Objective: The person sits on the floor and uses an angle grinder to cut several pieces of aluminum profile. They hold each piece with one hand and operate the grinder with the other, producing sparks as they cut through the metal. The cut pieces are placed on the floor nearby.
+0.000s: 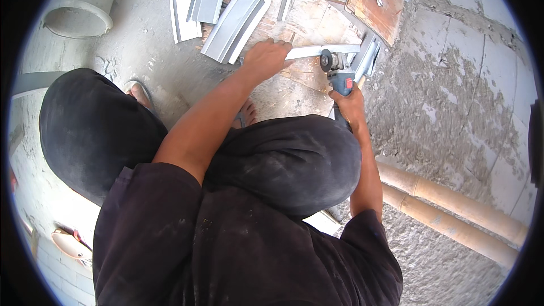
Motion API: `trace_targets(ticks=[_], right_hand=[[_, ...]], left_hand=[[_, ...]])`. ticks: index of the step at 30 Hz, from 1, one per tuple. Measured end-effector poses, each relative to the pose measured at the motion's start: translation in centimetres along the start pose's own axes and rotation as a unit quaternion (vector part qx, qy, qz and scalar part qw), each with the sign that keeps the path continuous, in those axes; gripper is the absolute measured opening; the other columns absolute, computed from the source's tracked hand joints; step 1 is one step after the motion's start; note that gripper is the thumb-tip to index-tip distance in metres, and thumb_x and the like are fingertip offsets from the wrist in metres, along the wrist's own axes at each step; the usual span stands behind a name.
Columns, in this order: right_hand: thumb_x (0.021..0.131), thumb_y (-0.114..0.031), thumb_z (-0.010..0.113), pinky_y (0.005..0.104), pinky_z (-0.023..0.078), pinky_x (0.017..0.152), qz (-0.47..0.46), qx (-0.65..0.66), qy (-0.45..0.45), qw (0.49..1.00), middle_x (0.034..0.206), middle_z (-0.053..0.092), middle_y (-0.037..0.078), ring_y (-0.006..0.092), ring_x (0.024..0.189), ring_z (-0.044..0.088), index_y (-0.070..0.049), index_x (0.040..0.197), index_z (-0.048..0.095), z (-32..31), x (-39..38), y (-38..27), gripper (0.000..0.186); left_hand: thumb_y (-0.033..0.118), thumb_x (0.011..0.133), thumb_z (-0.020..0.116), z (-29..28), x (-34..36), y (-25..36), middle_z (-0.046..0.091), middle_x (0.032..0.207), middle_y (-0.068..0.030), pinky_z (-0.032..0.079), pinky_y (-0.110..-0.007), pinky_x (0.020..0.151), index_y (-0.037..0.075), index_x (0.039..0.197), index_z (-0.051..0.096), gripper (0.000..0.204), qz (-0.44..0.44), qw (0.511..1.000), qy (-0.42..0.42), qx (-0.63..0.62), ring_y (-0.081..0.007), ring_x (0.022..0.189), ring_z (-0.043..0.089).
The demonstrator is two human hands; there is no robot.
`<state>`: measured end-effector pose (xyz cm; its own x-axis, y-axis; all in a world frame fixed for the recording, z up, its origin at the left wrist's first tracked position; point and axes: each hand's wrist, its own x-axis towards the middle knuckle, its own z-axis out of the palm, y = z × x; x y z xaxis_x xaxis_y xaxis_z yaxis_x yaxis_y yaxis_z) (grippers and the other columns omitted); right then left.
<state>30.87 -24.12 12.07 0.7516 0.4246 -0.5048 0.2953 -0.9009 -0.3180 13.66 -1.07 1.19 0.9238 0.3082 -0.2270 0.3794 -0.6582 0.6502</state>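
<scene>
My left hand [266, 58] is closed on the near end of a pale, narrow metal strip [310, 52], which runs rightward across a wooden board. In my right hand [351, 106] is a blue-grey angle grinder [341, 83] with a red switch, gripped around its body. Its dark round disc [326, 60] is right at the strip; whether it touches the metal I cannot tell. Small orange specks like sparks show near the grinder. Just beyond my left hand lie several bent metal profiles [235, 20].
The worn wooden board [303, 76] lies on the rough concrete floor, with a second reddish board [377, 3] at the far right. Two bamboo poles [447, 209] stretch along the right. A large round pipe [76, 20] stands at the far left. My sandalled feet are close to the work.
</scene>
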Motion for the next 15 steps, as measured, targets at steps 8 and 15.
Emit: trace_targets(ticks=[8, 15], right_hand=[[0.078, -0.031, 0.085, 0.044, 0.057, 0.097, -0.011, 0.015, -0.007, 1.0, 0.115, 0.078, 0.025, 0.0374, 0.109, 0.077, 0.005, 0.128, 0.068, -1.1, 1.1, -1.7, 0.064], [0.078, -0.032, 0.085, 0.0443, 0.057, 0.097, -0.015, 0.013, -0.01, 1.0, 0.114, 0.078, 0.026, 0.0375, 0.11, 0.076, 0.006, 0.128, 0.068, -1.1, 1.5, -0.4, 0.065]], left_hand=[[0.04, 0.102, 0.07, 0.7, 0.2, -0.2, 0.075, 0.113, -0.0094, 0.059, -0.049, 0.088, 0.01, 0.121, 0.068, 0.036, -0.007, 1.0, -0.002, 0.005, -0.0331, 0.107, 0.07], [0.043, 0.102, 0.071, 0.0, 0.4, -0.1, 0.078, 0.107, -0.0109, 0.061, -0.047, 0.087, 0.008, 0.119, 0.071, 0.039, -0.017, 1.0, 0.01, -0.011, -0.0342, 0.105, 0.074]])
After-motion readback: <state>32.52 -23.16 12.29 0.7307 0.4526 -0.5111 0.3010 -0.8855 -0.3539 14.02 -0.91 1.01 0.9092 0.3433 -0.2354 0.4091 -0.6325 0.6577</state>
